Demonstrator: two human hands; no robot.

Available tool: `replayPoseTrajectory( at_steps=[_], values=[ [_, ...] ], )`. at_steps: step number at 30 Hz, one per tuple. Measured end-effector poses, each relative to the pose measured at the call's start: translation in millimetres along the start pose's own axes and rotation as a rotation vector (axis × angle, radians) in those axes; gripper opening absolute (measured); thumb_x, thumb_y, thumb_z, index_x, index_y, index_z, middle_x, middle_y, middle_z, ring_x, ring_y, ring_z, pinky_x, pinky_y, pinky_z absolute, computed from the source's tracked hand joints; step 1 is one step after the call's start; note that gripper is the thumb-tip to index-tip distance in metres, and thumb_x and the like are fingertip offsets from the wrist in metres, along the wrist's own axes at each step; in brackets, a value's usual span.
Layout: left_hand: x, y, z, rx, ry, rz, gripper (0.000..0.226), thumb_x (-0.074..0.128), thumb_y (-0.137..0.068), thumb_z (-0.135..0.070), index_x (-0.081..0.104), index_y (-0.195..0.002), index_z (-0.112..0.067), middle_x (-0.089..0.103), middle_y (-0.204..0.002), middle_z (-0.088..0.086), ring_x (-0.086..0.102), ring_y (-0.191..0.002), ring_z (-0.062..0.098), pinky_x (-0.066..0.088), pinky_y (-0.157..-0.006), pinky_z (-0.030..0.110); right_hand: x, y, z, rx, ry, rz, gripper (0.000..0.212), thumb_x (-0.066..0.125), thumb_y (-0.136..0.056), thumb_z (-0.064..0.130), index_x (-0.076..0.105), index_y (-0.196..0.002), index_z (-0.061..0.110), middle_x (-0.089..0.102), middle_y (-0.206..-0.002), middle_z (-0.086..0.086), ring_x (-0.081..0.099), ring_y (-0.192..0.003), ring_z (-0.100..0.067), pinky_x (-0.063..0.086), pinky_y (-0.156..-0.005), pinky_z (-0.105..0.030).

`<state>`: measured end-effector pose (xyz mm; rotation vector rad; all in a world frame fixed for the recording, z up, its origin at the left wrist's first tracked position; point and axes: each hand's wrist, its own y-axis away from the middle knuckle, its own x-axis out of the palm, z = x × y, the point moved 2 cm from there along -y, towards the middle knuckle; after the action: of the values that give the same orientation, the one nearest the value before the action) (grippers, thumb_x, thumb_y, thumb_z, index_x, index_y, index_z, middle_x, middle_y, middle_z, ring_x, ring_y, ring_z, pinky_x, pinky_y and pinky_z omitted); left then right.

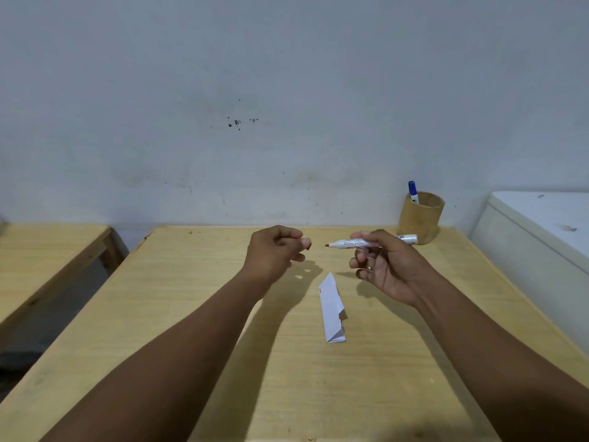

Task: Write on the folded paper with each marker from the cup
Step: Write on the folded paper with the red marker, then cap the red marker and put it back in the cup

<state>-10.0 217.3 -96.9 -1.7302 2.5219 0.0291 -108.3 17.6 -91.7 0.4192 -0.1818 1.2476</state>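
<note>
Here the right hand [387, 266] grips an uncapped red marker [360, 243] above the counter [191, 314], tip toward the left hand [275, 253], which is curled around what looks like its cap. The folded paper [331, 309] lies below; a blue marker [413, 192] stands in the cup [420, 221].

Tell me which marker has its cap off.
The red-tipped marker held in the right hand: its tip is bare. The blue marker standing in the cup is capped.
</note>
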Motion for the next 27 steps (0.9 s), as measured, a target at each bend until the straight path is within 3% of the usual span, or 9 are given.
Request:
replayPoseTrajectory(
  at_steps=[8, 17, 22, 27],
  values=[
    [26, -4, -5, -0.175, 0.329, 0.098, 0.026, 0.079, -0.086, -0.017, 0.071, -0.11, -0.009, 0.08, -0.101, 0.004, 0.074, -0.076, 0.02, 0.051, -0.068, 0.026, -4, 4, 0, -0.011, -0.083, 0.003, 0.017, 0.055, -0.099, 0.019, 0.069, -0.101, 0.01, 0.061, -0.061, -0.006, 0.068, -0.057, -0.019, 0.041, -0.057, -0.03],
    [49, -5, -11, -0.15, 0.336, 0.192, 0.011, 0.079, -0.085, -0.015, 0.072, -0.093, -0.012, 0.079, -0.091, 0.005, 0.074, -0.073, 0.018, 0.053, -0.069, 0.026, -2, 4, 0, -0.03, -0.148, 0.003, 0.013, 0.06, -0.098, 0.02, 0.068, -0.102, 0.01, 0.063, -0.061, -0.005, 0.07, -0.058, -0.018, 0.046, -0.05, -0.027],
    [60, -11, -17, -0.112, 0.362, 0.202, 0.011, 0.078, -0.086, -0.013, 0.068, -0.088, -0.009, 0.077, -0.082, 0.007, 0.074, -0.068, 0.015, 0.056, -0.064, 0.023, 3, 4, 5, -0.06, -0.185, -0.014, 0.017, 0.059, -0.098, 0.021, 0.068, -0.089, 0.01, 0.056, -0.056, -0.004, 0.069, -0.056, -0.016, 0.043, -0.048, -0.026],
    [65, -17, -25, -0.026, 0.269, 0.216, 0.019, 0.078, -0.087, -0.018, 0.069, -0.095, -0.004, 0.077, -0.085, 0.007, 0.072, -0.071, 0.018, 0.056, -0.07, 0.026, -7, 7, 13, -0.058, -0.146, 0.004, 0.021, 0.064, -0.095, 0.033, 0.068, -0.099, 0.013, 0.06, -0.063, -0.004, 0.067, -0.06, -0.017, 0.042, -0.053, -0.029]
  ],
)
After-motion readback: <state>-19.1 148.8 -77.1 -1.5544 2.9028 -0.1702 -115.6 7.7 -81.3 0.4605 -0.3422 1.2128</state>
